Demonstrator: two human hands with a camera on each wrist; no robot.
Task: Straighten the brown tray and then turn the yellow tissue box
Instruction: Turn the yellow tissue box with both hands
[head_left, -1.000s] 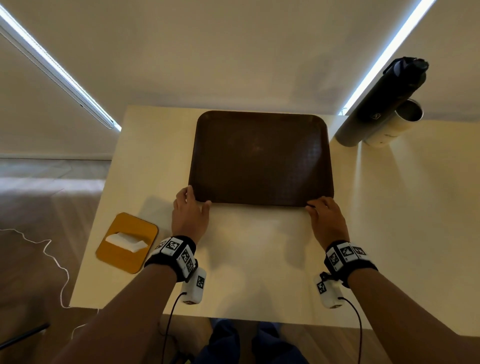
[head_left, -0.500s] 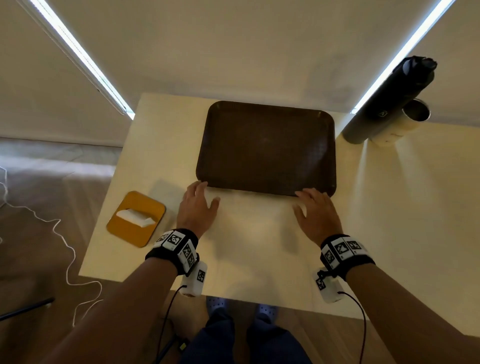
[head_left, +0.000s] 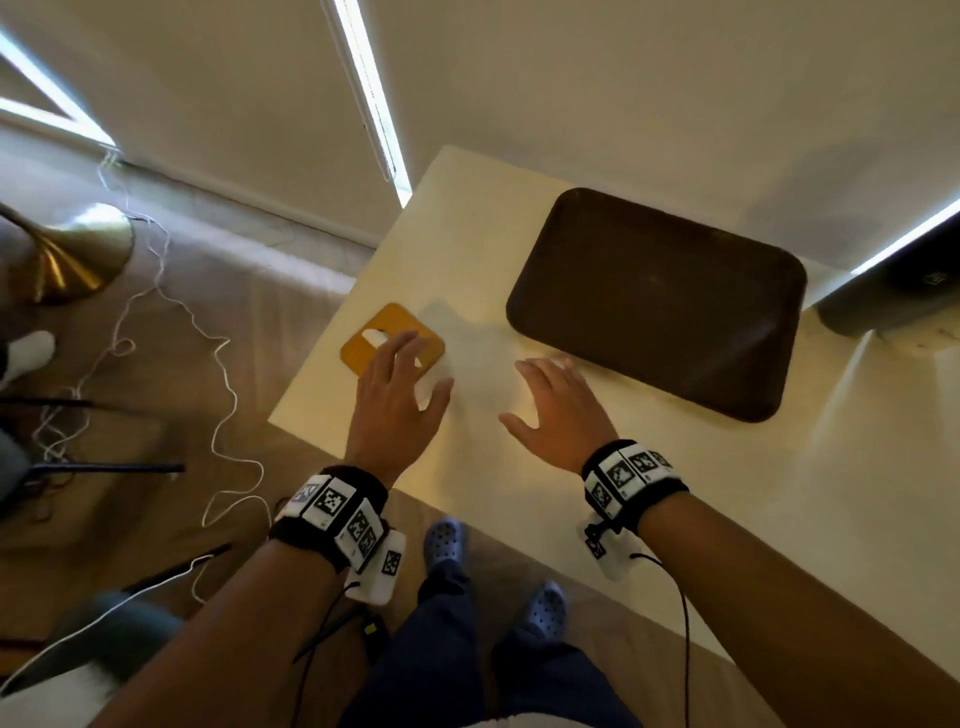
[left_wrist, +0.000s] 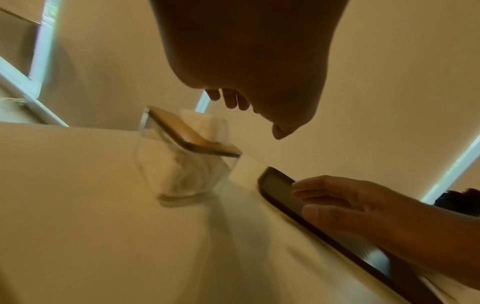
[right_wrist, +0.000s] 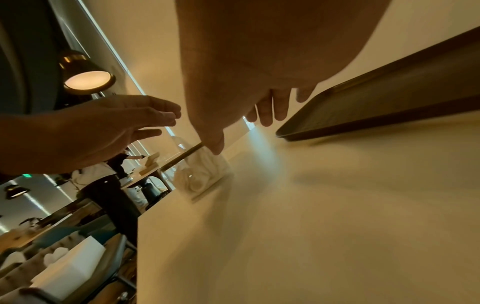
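The left hand (head_left: 397, 400) has its fingers (head_left: 402, 347) spread and relaxed, holding nothing. In the head view the fingertips overlap the near corner of the tissue box with the flat yellow lid and clear sides (head_left: 366, 347), just left of frame centre. The left wrist view shows the box's lid (left_wrist: 192, 131) lower in the frame than the fingertips (left_wrist: 231, 100), with a gap between them, so they hover above it rather than touch it. A white tissue (left_wrist: 202, 121) pokes up through the lid.

The right hand (head_left: 558, 413) is also loose, fingers (head_left: 545, 371) apart, thumb sticking out toward the left hand. Its fingertips sit just short of the near edge of the dark brown rounded rectangular plastic tray (head_left: 660, 301), which fills the centre-right of the head view. Whether they touch the rim can't be told. In the right wrist view the tray (right_wrist: 389, 98) runs off to the upper right, close beside the fingertips (right_wrist: 267, 115).

Both things lie on the pale cream tabletop (head_left: 675, 493), box near its left edge, tray well apart to its right.
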